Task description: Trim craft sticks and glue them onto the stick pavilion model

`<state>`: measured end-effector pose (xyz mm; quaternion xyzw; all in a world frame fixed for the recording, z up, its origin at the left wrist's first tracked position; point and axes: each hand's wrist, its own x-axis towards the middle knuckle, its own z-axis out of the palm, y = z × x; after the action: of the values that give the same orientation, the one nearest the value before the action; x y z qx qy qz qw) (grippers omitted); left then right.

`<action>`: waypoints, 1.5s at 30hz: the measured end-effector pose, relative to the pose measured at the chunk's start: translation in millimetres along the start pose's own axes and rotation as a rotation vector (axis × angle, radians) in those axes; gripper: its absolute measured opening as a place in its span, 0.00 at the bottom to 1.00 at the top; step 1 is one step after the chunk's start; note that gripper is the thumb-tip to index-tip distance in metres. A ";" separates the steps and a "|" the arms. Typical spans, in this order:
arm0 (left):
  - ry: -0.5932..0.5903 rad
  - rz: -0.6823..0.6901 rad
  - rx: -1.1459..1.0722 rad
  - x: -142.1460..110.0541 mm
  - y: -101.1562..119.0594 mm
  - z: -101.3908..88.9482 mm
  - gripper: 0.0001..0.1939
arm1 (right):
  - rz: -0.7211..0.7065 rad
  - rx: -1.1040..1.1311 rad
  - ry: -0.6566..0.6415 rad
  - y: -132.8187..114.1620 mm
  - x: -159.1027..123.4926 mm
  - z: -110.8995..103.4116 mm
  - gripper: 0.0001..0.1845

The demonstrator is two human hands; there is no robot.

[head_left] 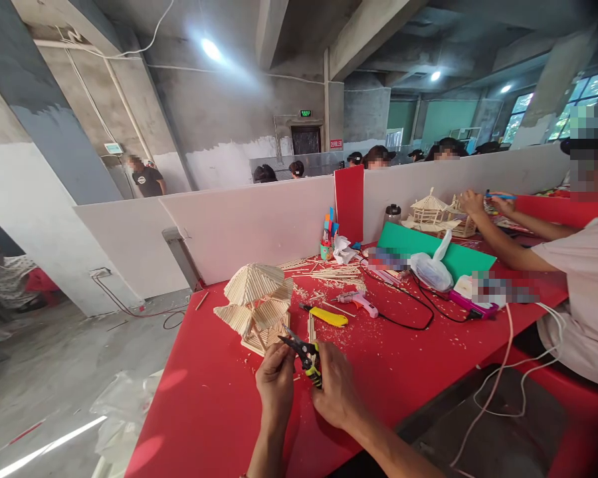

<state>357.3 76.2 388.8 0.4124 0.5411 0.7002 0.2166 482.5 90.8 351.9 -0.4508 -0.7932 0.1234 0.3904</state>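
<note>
Pruning shears (306, 358) with black and yellow-green handles are gripped in my right hand (336, 385), their blades spread and pointing left. Close to the blade tips, my left hand (275, 375) is closed with the fingers pinched together; what it holds is too small to make out. Just beyond my hands a model pavilion (254, 302) made of thin wooden sticks stands upright on the red table (204, 398). To its right lie a yellow utility knife (327, 316) and a pink glue gun (361, 303).
Loose wooden sticks (336, 273) and shavings are strewn behind the tools. A green board (443, 255), a bagged container (431, 269) and a power strip (478, 309) with cords lie at right. A co-worker (578, 265) sits there near another stick model (431, 209). White partitions (259, 226) line the back.
</note>
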 end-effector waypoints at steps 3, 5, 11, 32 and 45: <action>-0.013 0.039 0.026 -0.6 -2.7 -1.8 0.07 | -0.005 -0.004 0.009 1.0 -0.4 4.4 0.33; -0.025 0.069 0.033 -0.4 -4.5 -2.6 0.08 | -0.017 -0.008 0.021 2.6 -0.6 7.9 0.34; -0.026 0.134 0.065 -0.6 -6.6 -3.0 0.09 | 0.023 -0.052 0.043 3.0 -2.5 10.2 0.40; -0.027 0.158 0.071 -1.0 -13.1 -2.3 0.08 | 0.108 -0.054 -0.054 0.2 -2.9 2.3 0.41; 0.005 0.203 0.101 -0.9 -12.5 -0.4 0.09 | 0.130 -0.014 -0.122 1.1 9.8 -1.5 0.26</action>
<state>355.6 79.2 376.8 0.4735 0.5318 0.6914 0.1222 481.5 99.1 357.2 -0.4956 -0.7855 0.1702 0.3292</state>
